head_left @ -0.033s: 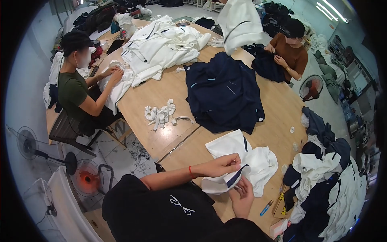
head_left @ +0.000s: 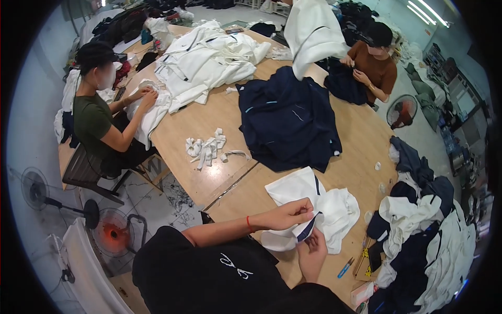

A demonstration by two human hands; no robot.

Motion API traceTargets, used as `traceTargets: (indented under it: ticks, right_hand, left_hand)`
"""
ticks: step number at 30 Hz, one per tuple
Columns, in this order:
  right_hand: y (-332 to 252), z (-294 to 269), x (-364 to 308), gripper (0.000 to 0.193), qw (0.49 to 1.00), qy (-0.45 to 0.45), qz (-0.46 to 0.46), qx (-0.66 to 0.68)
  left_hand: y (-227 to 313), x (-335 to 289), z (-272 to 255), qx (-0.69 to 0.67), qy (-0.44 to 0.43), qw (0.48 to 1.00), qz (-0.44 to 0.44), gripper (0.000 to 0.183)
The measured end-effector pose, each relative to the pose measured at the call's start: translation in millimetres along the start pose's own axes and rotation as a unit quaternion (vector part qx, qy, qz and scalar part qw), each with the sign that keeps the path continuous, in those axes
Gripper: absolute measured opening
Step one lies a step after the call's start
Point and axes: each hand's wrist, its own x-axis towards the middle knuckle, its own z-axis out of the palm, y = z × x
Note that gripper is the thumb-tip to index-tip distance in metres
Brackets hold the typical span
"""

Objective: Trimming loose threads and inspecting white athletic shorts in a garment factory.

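Note:
A white garment point(head_left: 334, 209) with dark navy trim lies bunched on the table's near edge. My left hand point(head_left: 290, 214) pinches its edge between thumb and fingertips, just above a folded navy strip. Below that, my right hand point(head_left: 312, 251) has its fingers curled on the lower end of the same strip. Part of the garment hangs toward me under my left wrist. On the table right of my right hand lies a pair of thread snips point(head_left: 345, 268) with blue handles.
Navy garments point(head_left: 290, 118) are heaped mid-table, beside white fabric scraps point(head_left: 206, 148). White garments point(head_left: 209, 63) pile up behind. Mixed clothes point(head_left: 418, 225) crowd the right edge. Two co-workers, in a green shirt point(head_left: 94, 120) and brown shirt point(head_left: 377, 68), handle fabric. Fans point(head_left: 113, 234) stand at left.
My right fingers have closed in on the navy strip. The white garment held up at the far side has swung slightly. The whole view has shifted a little.

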Motion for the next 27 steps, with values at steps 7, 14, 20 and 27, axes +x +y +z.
traceTargets:
  ticks: [7, 14, 20, 27]
  right_hand:
    - [28.8, -2.7, 5.8, 0.016, 0.999, 0.001, 0.053, 0.004]
    - [20.8, -9.8, 12.6, 0.02, 0.991, 0.064, 0.08, 0.092]
    - [36.9, -9.3, 13.1, 0.01, 0.983, 0.076, 0.069, 0.152]
    - [18.0, 6.7, 10.6, 0.015, 0.946, 0.16, 0.129, 0.252]
  left_hand:
    - [5.5, -19.2, 8.4, 0.109, -0.003, 0.994, 0.015, 0.043]
    - [-30.4, -17.8, -10.8, -0.019, 0.121, 0.992, 0.0, 0.014]
    - [-15.2, -18.1, 21.1, 0.048, 0.065, 0.99, -0.113, 0.025]
    - [-18.7, -16.0, 5.8, 0.023, 0.036, 0.997, -0.065, 0.008]
